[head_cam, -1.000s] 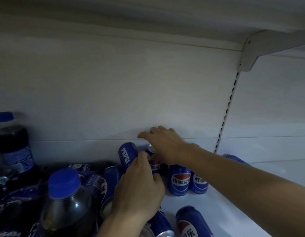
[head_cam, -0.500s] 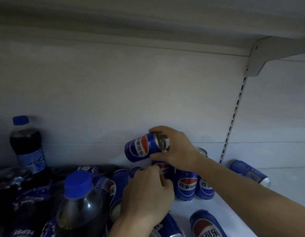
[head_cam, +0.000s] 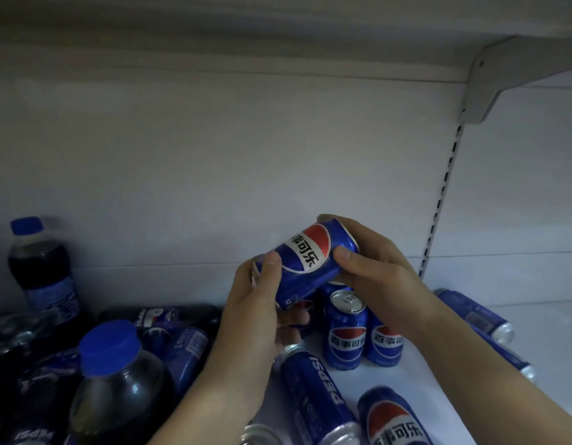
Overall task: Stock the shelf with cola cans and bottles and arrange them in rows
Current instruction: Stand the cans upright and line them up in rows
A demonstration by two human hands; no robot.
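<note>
A blue cola can (head_cam: 305,258) is held tilted in the air above the white shelf (head_cam: 422,374), near the back wall. My left hand (head_cam: 255,319) grips its lower end and my right hand (head_cam: 371,274) grips its upper end. Below them two blue cans (head_cam: 345,332) stand upright side by side against the back. Several more cans (head_cam: 313,393) lie on their sides on the shelf. A cola bottle (head_cam: 118,383) with a blue cap stands at the front left, and another bottle (head_cam: 42,271) stands at the back left.
Dark bottles and cans (head_cam: 169,329) lie in a heap at the left. Two cans (head_cam: 477,316) lie at the right beside my right forearm. A shelf bracket (head_cam: 490,88) and slotted upright (head_cam: 442,200) stand at the right. The upper shelf hangs overhead.
My right hand lifted a can from the back and brought it forward. My left hand rose from the lying cans and took the can's lower end.
</note>
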